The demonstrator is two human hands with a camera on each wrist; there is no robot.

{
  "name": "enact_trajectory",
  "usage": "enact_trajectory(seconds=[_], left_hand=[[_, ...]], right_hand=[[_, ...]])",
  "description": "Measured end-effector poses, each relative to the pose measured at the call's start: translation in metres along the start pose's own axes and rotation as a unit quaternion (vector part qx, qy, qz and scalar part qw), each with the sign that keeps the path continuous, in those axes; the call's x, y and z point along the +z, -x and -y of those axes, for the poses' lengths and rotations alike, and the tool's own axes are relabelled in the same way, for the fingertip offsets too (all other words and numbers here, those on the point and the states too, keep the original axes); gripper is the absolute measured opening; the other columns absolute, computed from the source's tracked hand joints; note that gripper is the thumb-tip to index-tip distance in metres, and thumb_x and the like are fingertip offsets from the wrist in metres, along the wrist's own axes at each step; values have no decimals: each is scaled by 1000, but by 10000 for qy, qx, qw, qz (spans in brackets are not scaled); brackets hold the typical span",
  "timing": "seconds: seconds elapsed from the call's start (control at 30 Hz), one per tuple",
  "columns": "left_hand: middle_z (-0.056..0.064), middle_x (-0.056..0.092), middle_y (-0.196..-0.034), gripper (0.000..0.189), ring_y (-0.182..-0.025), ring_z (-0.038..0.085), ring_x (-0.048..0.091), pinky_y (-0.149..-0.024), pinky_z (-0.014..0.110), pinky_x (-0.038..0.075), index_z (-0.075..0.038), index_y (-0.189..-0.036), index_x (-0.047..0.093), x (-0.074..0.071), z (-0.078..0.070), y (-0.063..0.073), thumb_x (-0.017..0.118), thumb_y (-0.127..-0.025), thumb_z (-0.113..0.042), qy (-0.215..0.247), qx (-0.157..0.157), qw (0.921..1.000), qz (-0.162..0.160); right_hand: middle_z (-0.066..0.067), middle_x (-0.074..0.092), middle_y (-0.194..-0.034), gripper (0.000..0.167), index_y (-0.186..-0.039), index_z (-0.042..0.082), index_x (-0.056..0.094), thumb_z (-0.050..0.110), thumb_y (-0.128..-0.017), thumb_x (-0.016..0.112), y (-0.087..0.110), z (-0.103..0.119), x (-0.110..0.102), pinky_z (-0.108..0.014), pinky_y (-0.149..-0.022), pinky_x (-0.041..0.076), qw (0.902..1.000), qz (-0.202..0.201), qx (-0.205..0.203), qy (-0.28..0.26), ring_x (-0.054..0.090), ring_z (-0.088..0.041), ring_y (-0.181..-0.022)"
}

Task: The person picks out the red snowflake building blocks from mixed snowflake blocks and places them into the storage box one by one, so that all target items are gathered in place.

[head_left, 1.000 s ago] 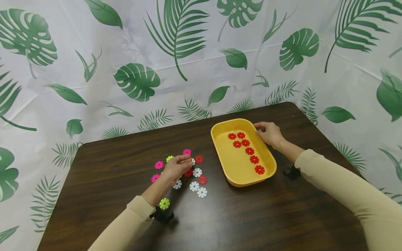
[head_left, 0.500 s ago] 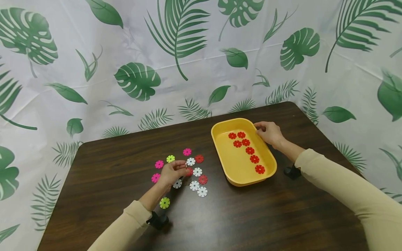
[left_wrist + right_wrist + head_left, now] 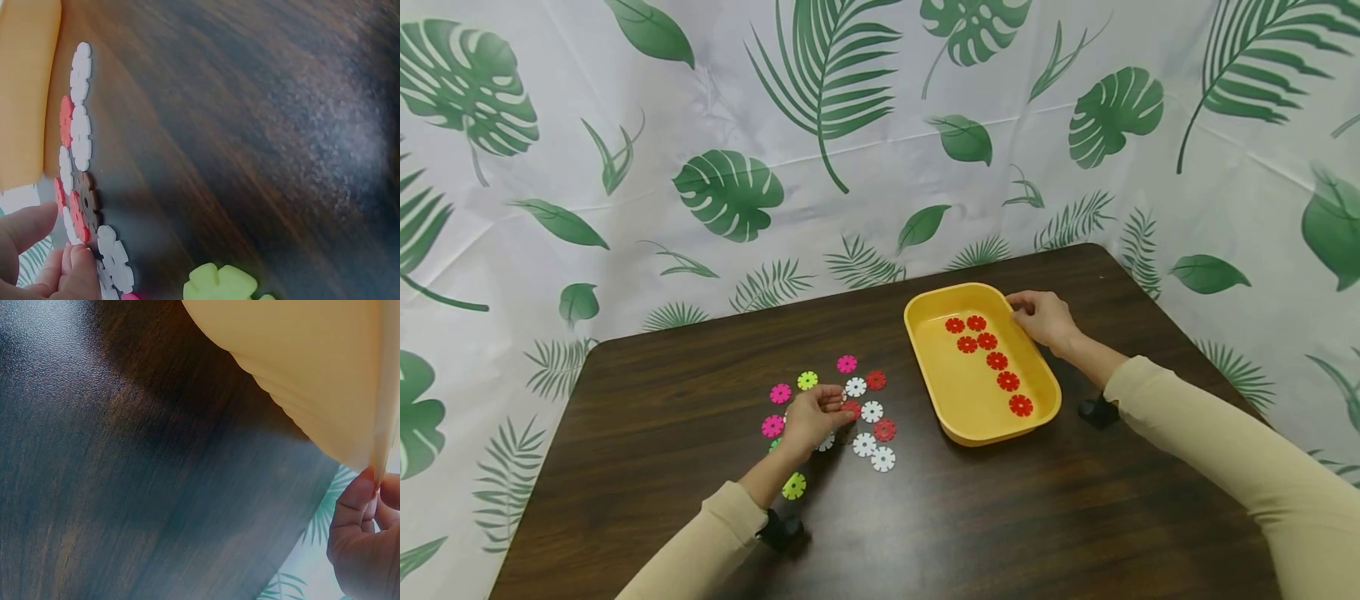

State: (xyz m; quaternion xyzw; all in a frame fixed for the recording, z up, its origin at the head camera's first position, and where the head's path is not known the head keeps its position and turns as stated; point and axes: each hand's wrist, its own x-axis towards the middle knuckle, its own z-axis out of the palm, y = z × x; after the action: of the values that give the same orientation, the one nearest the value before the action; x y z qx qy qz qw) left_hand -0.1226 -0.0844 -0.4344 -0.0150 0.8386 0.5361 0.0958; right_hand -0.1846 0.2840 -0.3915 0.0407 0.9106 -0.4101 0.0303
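My left hand (image 3: 811, 419) is low over a group of notched plastic discs on the table. Its thumb tip lies by a red disc (image 3: 853, 408); in the left wrist view, a gap shows between thumb and fingers, with nothing pinched there. White discs (image 3: 872, 412) lie just right of the fingers, and a dark brown disc (image 3: 87, 199) sits beside a red one. My palm hides some discs. My right hand (image 3: 1047, 320) pinches the right rim of a yellow plastic tray (image 3: 940, 392) between thumb and fingers. Several red discs (image 3: 997, 361) lie inside it.
Pink discs (image 3: 780, 393) and yellow-green discs (image 3: 793, 486) lie around the left hand, some partly covered. The dark wooden table (image 3: 970, 525) ends at a leaf-printed white cloth (image 3: 715, 100) behind and to the right.
My left hand has drawn back left, uncovering a white disc and part of a red one. Its fingers have curled a little. My right hand and the tray stay in place.
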Motion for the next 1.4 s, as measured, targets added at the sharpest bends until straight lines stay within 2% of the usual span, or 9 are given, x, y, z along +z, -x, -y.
enact_trajectory(seconds=[0.23, 0.43, 0.53, 0.73, 1.03, 1.23, 1.4], left_hand=[[26, 73, -107, 36, -103, 38, 71, -89, 43, 61, 13, -117, 68, 2, 3, 0, 81, -84, 5, -644, 454, 9968, -134], [24, 73, -104, 36, -98, 36, 71, -87, 47, 61, 11, -113, 69, 5, 7, -1, 84, -82, 2, -1093, 940, 9893, -199], [23, 73, -104, 36, -97, 36, 70, -87, 47, 60, 11, -113, 70, 6, 10, -3, 85, -82, 2, -1239, 1071, 9863, -180], [21, 74, -102, 35, -93, 33, 71, -85, 46, 61, 8, -111, 72, 7, 9, -4, 87, -80, -1, -1574, 1179, 9803, -199], [17, 76, -99, 33, -90, 29, 70, -81, 45, 60, 5, -109, 75, 7, 8, -6, 88, -80, -4, -2031, 1277, 9706, -196], [14, 76, -94, 27, -84, 25, 69, -76, 42, 59, 4, -103, 77, 6, 7, -8, 88, -81, -5, -2149, 1358, 9670, -161], [12, 75, -88, 23, -78, 21, 65, -70, 37, 55, 3, -97, 77, 5, 7, -9, 89, -80, -6, -2208, 1453, 9644, -123]], right_hand=[[-31, 63, -114, 37, -140, -14, 54, 1, -106, 53, 0, 0, 0, -36, -83, 63, 10000, -9, -10, 30, 65, -32, -90], [-32, 63, -115, 37, -139, -14, 54, 1, -106, 53, 0, -1, 0, -39, -83, 63, 10000, -2, -35, 41, 66, -33, -90], [-33, 62, -117, 37, -140, -14, 53, 1, -106, 53, 0, -2, 0, -41, -85, 63, 10000, -2, -38, 40, 66, -36, -92], [-33, 62, -119, 38, -141, -14, 53, 1, -106, 52, 0, -1, 1, -46, -90, 62, 10000, 8, 15, 13, 67, -39, -95], [-32, 63, -114, 37, -140, -14, 54, 1, -106, 53, -1, -4, 1, -36, -81, 63, 10000, 4, -70, 29, 66, -31, -88], [-31, 64, -111, 38, -140, -14, 54, 1, -105, 53, -2, -3, 0, -29, -74, 61, 10000, -1, -87, 47, 66, -30, -86], [-29, 63, -109, 39, -140, -15, 53, 1, -105, 54, -1, -2, 1, -29, -76, 61, 10000, -14, -33, 66, 63, -29, -85]])
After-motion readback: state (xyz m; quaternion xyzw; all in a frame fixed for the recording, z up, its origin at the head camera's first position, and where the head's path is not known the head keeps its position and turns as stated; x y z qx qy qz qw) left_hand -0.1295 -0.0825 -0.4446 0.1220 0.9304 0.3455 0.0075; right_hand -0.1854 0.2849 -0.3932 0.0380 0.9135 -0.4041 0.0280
